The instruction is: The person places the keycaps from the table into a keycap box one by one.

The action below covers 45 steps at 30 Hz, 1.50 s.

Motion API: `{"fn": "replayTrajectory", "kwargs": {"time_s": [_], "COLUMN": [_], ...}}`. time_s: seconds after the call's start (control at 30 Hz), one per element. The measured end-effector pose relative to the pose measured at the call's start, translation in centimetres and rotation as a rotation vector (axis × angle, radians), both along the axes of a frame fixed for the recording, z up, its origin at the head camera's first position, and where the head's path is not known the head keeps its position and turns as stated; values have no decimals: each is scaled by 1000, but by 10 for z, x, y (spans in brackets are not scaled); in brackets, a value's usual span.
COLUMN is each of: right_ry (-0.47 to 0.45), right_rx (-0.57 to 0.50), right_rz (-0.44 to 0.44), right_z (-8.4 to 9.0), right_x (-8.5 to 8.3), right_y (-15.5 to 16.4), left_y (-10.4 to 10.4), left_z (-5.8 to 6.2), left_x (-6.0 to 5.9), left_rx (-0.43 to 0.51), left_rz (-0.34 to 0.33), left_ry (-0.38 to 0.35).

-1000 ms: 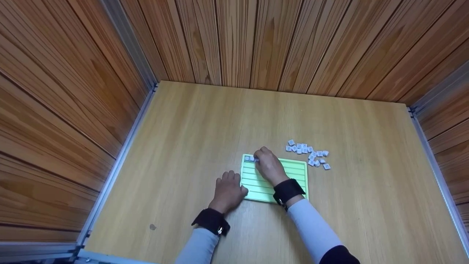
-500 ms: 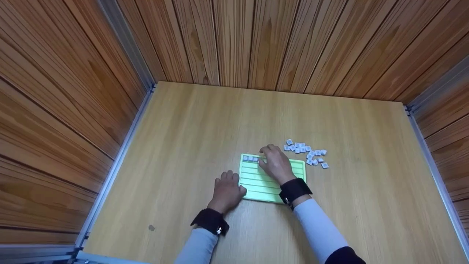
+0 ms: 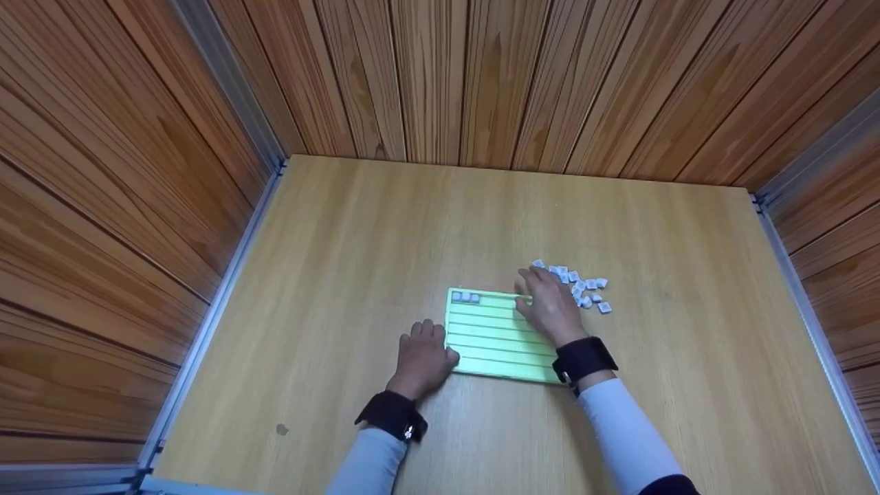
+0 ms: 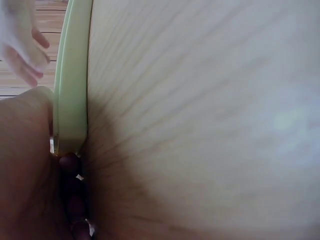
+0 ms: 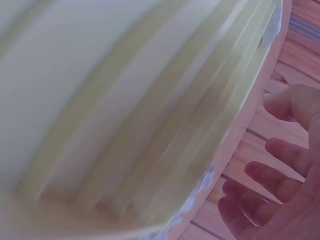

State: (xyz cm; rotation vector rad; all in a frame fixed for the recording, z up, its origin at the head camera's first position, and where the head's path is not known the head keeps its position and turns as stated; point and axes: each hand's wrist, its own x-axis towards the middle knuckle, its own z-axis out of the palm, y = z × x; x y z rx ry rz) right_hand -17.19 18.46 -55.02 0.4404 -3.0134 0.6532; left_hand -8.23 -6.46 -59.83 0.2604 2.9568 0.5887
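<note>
Hands split the work: left hand (image 3: 423, 357) lies flat on the light wooden table (image 3: 385, 227), fingers straight, thumb against the near-left edge of the flat pale-green ruled plastic board (image 3: 491, 337), prob. to stop it sliding. Right hand (image 3: 550, 306), fingers spread & relaxed, holding nothing, reaches over the board's far-right corner to the heap of small white square tiles (image 3: 584, 289) just beyond. Two tiles (image 3: 465, 296) sit in the far-left end of the top row.

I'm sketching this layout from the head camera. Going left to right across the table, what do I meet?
Dark spot on the table → left hand → two tiles set in the board's top row → right hand → loose tile pile.
</note>
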Motion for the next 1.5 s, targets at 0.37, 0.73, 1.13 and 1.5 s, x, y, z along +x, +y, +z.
{"fn": "replayTrajectory", "kwargs": {"time_s": [0.37, 0.73, 1.13, 1.5], "right_ry": [56, -4, -33, -41], "right_rx": [-28, 16, 22, 31], "right_rz": [-105, -215, -260, -263], "right_z": [-5, -11, -16, -20], "right_x": [6, 16, 20, 19], "right_y": [58, 96, 112, 118], "left_y": [0, -1, 0, 1], "left_z": [7, 7, 8, 5], "left_x": [1, 1, 1, 1], "left_rx": [-10, -9, -19, -37], "left_rz": [-4, 2, 1, -4], "left_ry": [-21, -23, -25, -6]}}
